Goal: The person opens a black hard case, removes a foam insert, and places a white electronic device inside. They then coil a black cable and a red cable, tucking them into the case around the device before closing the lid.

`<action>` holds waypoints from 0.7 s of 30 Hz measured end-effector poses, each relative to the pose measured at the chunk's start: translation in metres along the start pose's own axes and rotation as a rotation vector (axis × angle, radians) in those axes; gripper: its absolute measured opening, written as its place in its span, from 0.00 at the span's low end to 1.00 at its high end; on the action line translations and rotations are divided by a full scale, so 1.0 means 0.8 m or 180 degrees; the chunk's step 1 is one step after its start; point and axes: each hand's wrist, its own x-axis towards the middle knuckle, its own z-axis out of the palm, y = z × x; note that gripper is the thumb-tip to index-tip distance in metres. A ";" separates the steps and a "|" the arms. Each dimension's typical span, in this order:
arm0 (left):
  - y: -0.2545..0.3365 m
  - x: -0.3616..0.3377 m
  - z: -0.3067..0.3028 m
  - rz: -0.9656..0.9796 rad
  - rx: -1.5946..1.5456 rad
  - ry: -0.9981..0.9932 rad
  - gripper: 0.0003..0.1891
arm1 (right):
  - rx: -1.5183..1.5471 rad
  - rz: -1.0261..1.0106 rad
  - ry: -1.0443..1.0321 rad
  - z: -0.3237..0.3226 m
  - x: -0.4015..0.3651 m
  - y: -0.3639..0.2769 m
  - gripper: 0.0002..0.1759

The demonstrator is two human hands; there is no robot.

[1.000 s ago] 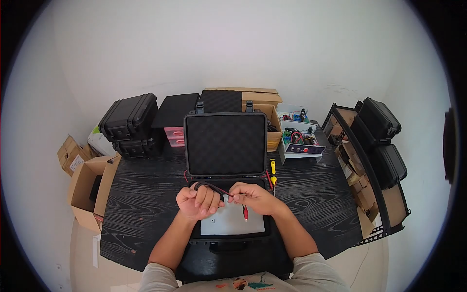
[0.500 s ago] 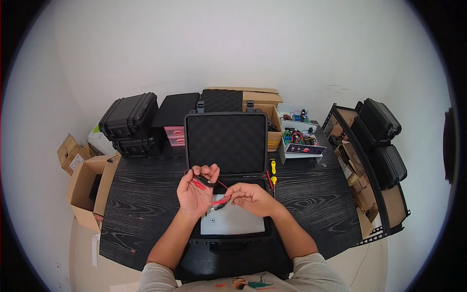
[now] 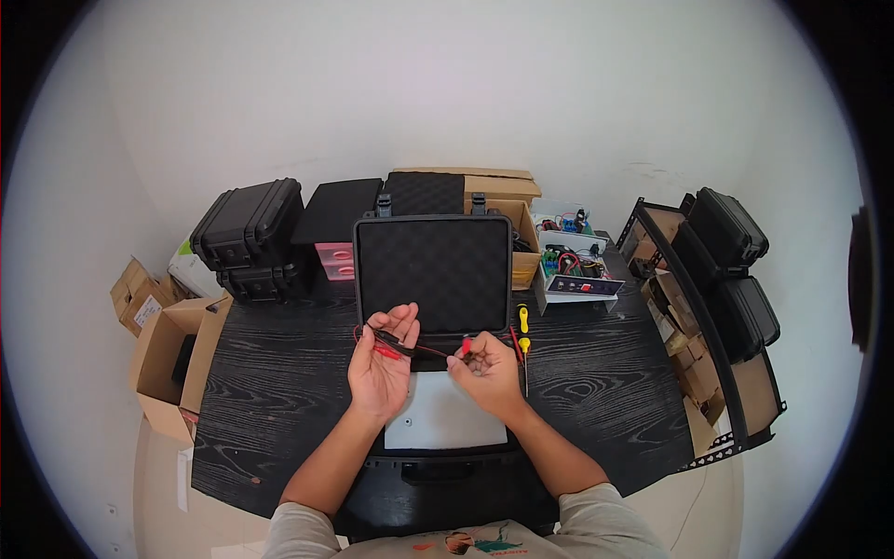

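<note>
Over the open black hard case (image 3: 510,276), my left hand (image 3: 380,377) is palm up with its thumb pressed on a small bundle of red and black alligator clip leads (image 3: 392,341). A red clip (image 3: 387,353) of that bundle lies along the fingers. From there a thin wire (image 3: 430,350) runs across to my right hand (image 3: 491,380), whose fingers are pinched round the leads' other end, where a red clip (image 3: 467,345) sticks up. Below both hands is a light grey panel (image 3: 449,421) set in the case base. The fingers partly hide the leads.
Yellow-handled screwdrivers (image 3: 523,320) lie right of the case. Behind are cardboard boxes (image 3: 523,224) and an open electronics box (image 3: 582,279). Stacked black cases (image 3: 247,228) stand left; a rack (image 3: 717,354) borders the right, an open carton (image 3: 168,391) the left.
My right hand has moved up and to the right, drawing the wire out between the hands; a red clip now points up from it. My left hand has shifted slightly right.
</note>
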 end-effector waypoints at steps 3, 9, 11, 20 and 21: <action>0.006 0.001 -0.005 -0.0162 -0.0362 0.0014 0.15 | 0.0360 0.0422 -0.0082 -0.006 0.002 0.001 0.11; 0.020 0.006 -0.030 -0.0838 -0.0955 -0.0843 0.22 | 0.0631 0.1183 0.0144 -0.025 0.017 -0.005 0.08; 0.019 0.003 -0.037 -0.1201 -0.0711 -0.1053 0.27 | 0.0379 0.1107 0.0130 -0.030 0.022 -0.006 0.12; 0.014 -0.012 -0.020 -0.1969 0.0930 -0.1945 0.28 | -0.1765 -0.1180 -0.0619 -0.020 0.022 -0.057 0.31; 0.012 -0.013 -0.019 -0.1958 0.0982 -0.1979 0.29 | -0.1645 -0.1125 -0.0902 -0.016 0.020 -0.064 0.21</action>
